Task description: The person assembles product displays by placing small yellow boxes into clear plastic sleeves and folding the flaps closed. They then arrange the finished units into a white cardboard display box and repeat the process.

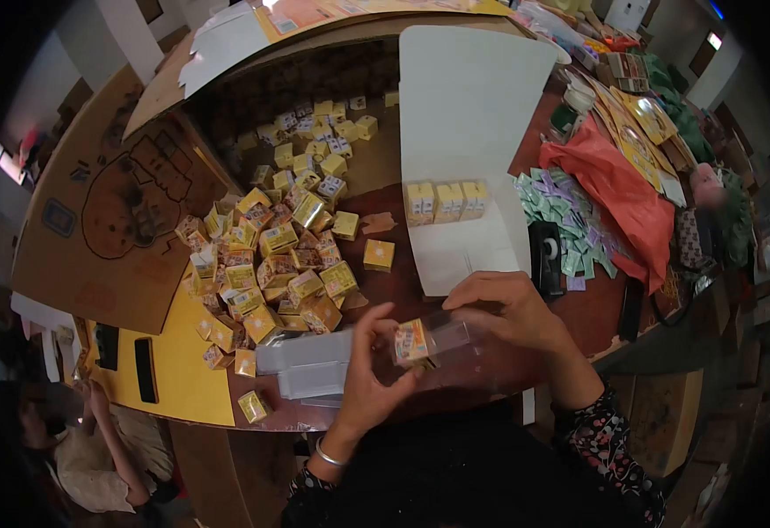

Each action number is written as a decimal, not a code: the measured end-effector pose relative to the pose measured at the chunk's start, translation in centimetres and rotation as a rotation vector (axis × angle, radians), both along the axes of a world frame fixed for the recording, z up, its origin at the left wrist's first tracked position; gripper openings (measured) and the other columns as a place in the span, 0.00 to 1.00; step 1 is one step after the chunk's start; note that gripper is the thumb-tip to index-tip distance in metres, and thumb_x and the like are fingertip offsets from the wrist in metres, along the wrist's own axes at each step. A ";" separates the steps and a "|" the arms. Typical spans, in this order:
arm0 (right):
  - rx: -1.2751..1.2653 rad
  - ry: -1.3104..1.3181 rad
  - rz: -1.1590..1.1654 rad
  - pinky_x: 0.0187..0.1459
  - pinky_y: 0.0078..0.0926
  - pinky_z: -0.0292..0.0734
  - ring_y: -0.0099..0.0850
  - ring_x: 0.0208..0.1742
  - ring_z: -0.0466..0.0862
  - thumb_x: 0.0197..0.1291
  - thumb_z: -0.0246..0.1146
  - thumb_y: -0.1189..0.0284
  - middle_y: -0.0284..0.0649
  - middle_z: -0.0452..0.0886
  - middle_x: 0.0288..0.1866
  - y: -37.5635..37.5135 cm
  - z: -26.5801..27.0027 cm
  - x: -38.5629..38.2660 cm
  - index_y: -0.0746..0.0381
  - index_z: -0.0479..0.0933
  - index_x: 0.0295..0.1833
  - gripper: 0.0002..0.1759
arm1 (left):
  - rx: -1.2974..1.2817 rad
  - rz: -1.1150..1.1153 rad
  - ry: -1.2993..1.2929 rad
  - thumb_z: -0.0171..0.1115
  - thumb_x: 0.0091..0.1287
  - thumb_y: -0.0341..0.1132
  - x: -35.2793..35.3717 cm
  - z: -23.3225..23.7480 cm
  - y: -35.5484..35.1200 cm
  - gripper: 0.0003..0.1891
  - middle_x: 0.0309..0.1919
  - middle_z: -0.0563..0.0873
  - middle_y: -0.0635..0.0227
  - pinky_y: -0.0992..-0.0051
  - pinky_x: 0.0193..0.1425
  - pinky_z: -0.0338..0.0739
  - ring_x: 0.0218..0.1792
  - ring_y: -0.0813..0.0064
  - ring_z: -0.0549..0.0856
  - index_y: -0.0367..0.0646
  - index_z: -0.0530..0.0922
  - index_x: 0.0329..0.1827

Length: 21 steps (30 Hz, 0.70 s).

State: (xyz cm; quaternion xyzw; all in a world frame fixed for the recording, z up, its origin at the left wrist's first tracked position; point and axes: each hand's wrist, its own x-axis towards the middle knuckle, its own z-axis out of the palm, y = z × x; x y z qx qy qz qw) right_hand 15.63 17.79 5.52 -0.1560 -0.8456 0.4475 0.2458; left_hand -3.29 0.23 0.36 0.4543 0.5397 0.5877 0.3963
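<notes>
My left hand (pixel 373 374) is closed round a small yellow and orange printed box (pixel 410 342), held above the table's front edge. A clear plastic sleeve (pixel 453 338) reaches from that box toward my right hand (pixel 510 310), whose thumb and fingers pinch its upper end. Left of my hands, flat clear plastic sleeves (pixel 310 363) lie stacked on the table. Beyond them spreads a heap of small yellow boxes (pixel 271 264). A single yellow box (pixel 379 255) sits apart from the heap.
A white carton (pixel 477 264) with its lid raised holds a few yellow boxes (pixel 447 201). Behind the heap stands a large cardboard box (pixel 209 132). Green and purple sachets (pixel 565 220), a tape dispenser (pixel 545 255) and a red bag (pixel 614 185) lie right. Another person (pixel 108 440) sits lower left.
</notes>
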 end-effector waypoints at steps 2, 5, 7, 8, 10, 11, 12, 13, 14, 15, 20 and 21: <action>0.026 -0.136 0.188 0.48 0.29 0.85 0.34 0.47 0.90 0.61 0.72 0.77 0.40 0.89 0.46 1.4 1.3 -1.4 0.63 0.86 0.53 0.14 | -0.053 -0.131 0.161 0.74 0.58 0.26 -1.0 0.8 -0.3 0.41 0.57 0.77 0.63 0.69 0.68 0.74 0.60 0.68 0.79 0.44 0.68 0.78; -0.100 -0.353 0.628 0.54 0.33 0.84 0.35 0.56 0.87 0.62 0.72 0.74 0.42 0.87 0.57 4.4 4.6 -4.3 0.60 0.81 0.63 0.23 | -0.077 -0.182 0.164 0.72 0.60 0.23 -2.0 1.0 -0.8 0.40 0.59 0.78 0.63 0.70 0.68 0.77 0.61 0.69 0.81 0.44 0.67 0.78; -0.216 -0.250 0.729 0.57 0.33 0.84 0.35 0.59 0.86 0.62 0.72 0.74 0.42 0.85 0.62 8.4 5.0 -7.2 0.58 0.76 0.71 0.30 | -0.133 -0.145 -0.066 0.72 0.61 0.22 -2.6 -0.3 -1.8 0.40 0.60 0.78 0.64 0.71 0.69 0.77 0.62 0.71 0.81 0.43 0.65 0.78; -0.284 -0.145 0.555 0.56 0.37 0.84 0.41 0.59 0.86 0.62 0.72 0.74 0.45 0.84 0.62 9.7 4.4 -9.8 0.58 0.74 0.73 0.33 | -0.156 -0.126 -0.184 0.71 0.62 0.22 -2.9 -1.0 -2.1 0.41 0.61 0.78 0.65 0.72 0.69 0.77 0.63 0.72 0.80 0.43 0.64 0.79; 0.007 -0.277 0.222 0.58 0.38 0.83 0.43 0.61 0.85 0.62 0.70 0.76 0.46 0.83 0.62 12.0 2.2 -16.0 0.57 0.74 0.74 0.33 | -0.118 -0.102 -0.298 0.71 0.62 0.22 -3.1 -1.7 -2.2 0.40 0.62 0.77 0.66 0.72 0.69 0.76 0.64 0.72 0.80 0.42 0.63 0.78; 0.202 -0.423 0.113 0.59 0.39 0.83 0.44 0.61 0.84 0.62 0.70 0.76 0.47 0.83 0.63 12.8 0.3 -18.9 0.56 0.74 0.74 0.33 | -0.102 -0.091 -0.352 0.71 0.63 0.21 -3.3 -1.9 -2.3 0.40 0.63 0.77 0.66 0.72 0.69 0.76 0.65 0.72 0.80 0.41 0.63 0.78; 0.349 -0.570 0.069 0.60 0.40 0.82 0.45 0.62 0.84 0.62 0.69 0.77 0.48 0.82 0.63 13.6 -1.8 -21.5 0.56 0.74 0.75 0.34 | -0.106 -0.074 -0.359 0.72 0.62 0.21 -3.4 -1.7 -2.3 0.39 0.63 0.77 0.66 0.71 0.69 0.76 0.65 0.72 0.79 0.41 0.64 0.77; 0.442 -0.695 0.056 0.61 0.41 0.82 0.46 0.63 0.83 0.62 0.68 0.77 0.49 0.82 0.63 14.0 -3.7 -23.6 0.55 0.73 0.75 0.34 | -0.108 -0.059 -0.365 0.72 0.62 0.21 -3.4 -1.2 -2.4 0.38 0.64 0.77 0.66 0.71 0.69 0.76 0.65 0.72 0.79 0.41 0.65 0.76; 0.499 -0.780 0.054 0.62 0.42 0.81 0.47 0.64 0.82 0.62 0.67 0.78 0.50 0.81 0.63 14.5 -5.1 -25.2 0.54 0.73 0.75 0.34 | -0.109 -0.041 -0.373 0.72 0.62 0.21 -3.5 -1.0 -2.5 0.37 0.64 0.77 0.66 0.71 0.69 0.76 0.66 0.72 0.79 0.41 0.66 0.75; 0.546 -0.811 0.040 0.63 0.43 0.81 0.48 0.65 0.82 0.62 0.67 0.79 0.51 0.81 0.63 15.1 -6.2 -26.7 0.54 0.73 0.76 0.35 | -0.103 -0.040 -0.323 0.72 0.62 0.22 -3.8 -1.4 -2.7 0.36 0.64 0.77 0.66 0.71 0.69 0.76 0.66 0.72 0.79 0.41 0.67 0.74; 0.654 -0.691 -0.001 0.61 0.48 0.80 0.53 0.65 0.81 0.58 0.66 0.79 0.54 0.81 0.59 16.5 -7.9 -28.9 0.57 0.76 0.67 0.29 | -0.083 -0.013 -0.398 0.72 0.62 0.23 -4.4 -1.9 -3.5 0.34 0.63 0.78 0.68 0.71 0.69 0.75 0.65 0.73 0.78 0.40 0.69 0.72; 0.674 -0.669 0.044 0.60 0.48 0.80 0.53 0.63 0.82 0.57 0.66 0.78 0.54 0.82 0.58 16.8 -8.6 -28.8 0.57 0.75 0.65 0.28 | -0.073 -0.012 -0.397 0.72 0.62 0.23 -4.5 -2.2 -3.6 0.34 0.63 0.78 0.67 0.71 0.70 0.75 0.65 0.74 0.79 0.40 0.69 0.72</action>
